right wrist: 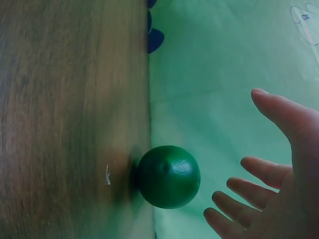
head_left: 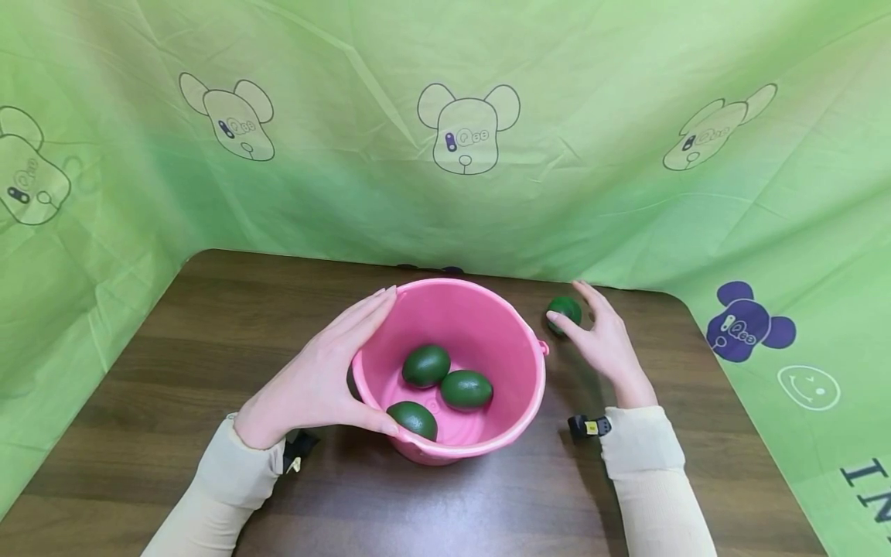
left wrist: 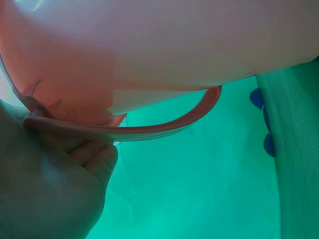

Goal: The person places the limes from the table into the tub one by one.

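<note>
A pink bucket (head_left: pixel 452 309) stands on the table with three dark green, glossy, oval fruits, which look like avocados (head_left: pixel 426 366), lying inside it. My left hand (head_left: pixel 323 371) holds the bucket's left side, thumb at the near rim and fingers along the far left rim. In the left wrist view the bucket's handle (left wrist: pixel 164 130) hangs down beside that hand. Another avocado (right wrist: pixel 169 177) lies on the table right of the bucket. Around it, my right hand (head_left: pixel 602 333) spreads its thumb and fingers; the right wrist view shows a gap between them and the fruit.
The brown wooden table (head_left: pixel 209 333) ends at a green cloth backdrop (head_left: pixel 334 193) printed with bear heads. A dark wrist strap (head_left: pixel 588 427) shows by the right sleeve, and another dark piece (head_left: pixel 299 451) by the left one.
</note>
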`<state>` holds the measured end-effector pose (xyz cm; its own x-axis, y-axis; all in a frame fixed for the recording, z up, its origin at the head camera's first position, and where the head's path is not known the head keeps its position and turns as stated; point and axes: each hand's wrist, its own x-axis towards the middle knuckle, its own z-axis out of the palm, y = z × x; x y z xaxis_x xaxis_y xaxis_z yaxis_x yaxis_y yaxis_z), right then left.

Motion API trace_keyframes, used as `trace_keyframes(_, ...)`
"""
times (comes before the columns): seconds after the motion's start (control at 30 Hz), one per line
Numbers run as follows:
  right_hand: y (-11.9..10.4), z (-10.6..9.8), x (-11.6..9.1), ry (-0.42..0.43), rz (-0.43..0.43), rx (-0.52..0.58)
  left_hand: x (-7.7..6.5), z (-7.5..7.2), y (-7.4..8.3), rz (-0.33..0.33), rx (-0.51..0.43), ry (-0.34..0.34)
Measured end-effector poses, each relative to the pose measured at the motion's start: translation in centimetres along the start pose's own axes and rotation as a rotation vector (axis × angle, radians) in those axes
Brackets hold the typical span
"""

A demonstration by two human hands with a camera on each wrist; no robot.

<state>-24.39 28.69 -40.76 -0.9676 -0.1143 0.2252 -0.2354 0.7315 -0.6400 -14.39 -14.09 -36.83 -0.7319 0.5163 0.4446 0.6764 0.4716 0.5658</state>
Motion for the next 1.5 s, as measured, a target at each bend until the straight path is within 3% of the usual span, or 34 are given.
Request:
trace_keyframes(0.53, 1.5, 0.4, 0.7, -0.052, 0.079, -0.053, 0.0, -0.1, 0.0, -0.006, -0.008, -0.012)
trace_keyframes(1.5, 2.6, 1.4, 1.4, -0.089, 0.078, -0.088, 0.0, -0.1, 0.1, -0.018, -0.009, -0.013)
